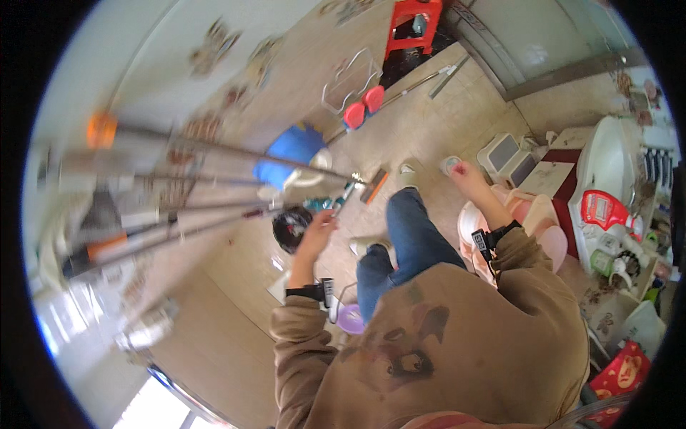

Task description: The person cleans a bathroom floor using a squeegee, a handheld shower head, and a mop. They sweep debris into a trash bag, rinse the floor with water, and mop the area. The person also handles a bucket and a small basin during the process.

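Observation:
My left hand is closed round the thin handle of a floor squeegee or brush. Its dark head with an orange strip rests on the floor, close to my shoe. Just below that hand stands a black-lined bin. My right hand is held out in front with loosely curled fingers; whether it holds anything small cannot be told. Beside its fingertips a round pale disc shows on the floor. Several long poles lean at the left, blurred.
A blue bucket stands by the wall, near pink-soled slippers and a long-handled squeegee. Pink basins, a white step stool and a washbasin with a red bottle are at the right. A red stool stands beyond.

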A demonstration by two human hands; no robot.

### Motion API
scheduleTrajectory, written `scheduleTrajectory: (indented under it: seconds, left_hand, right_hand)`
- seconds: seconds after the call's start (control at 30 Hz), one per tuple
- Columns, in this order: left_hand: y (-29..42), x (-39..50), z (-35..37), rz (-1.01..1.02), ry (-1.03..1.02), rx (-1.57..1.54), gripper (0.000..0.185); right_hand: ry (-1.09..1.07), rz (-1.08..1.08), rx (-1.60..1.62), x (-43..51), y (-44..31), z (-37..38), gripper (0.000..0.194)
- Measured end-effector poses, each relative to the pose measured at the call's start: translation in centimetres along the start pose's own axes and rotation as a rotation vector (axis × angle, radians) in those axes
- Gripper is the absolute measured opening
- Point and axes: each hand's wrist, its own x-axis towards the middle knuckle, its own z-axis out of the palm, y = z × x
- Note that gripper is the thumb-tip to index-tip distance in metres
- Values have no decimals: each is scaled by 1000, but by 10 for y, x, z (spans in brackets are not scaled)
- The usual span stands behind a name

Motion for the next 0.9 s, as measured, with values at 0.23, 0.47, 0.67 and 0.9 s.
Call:
scheduleTrajectory:
  seconds: [0.23,0.47,0.67,0.9]
  left_hand:
    - [-17,281,139,-102,-83,368,33]
    - [-148,515,186,-339,40,801,51]
    - [-233,636,170,-286,182,1311,64]
    - [-259,707,158,-184,235,1316,45]
  right_hand:
    - [29,78,-91,64,70,-30,20]
    - [128,566,-97,41,199,-51,18]
    - [-27,895,286,22,255,-2,18]
    - [-3,1072,400,24,297,17,19]
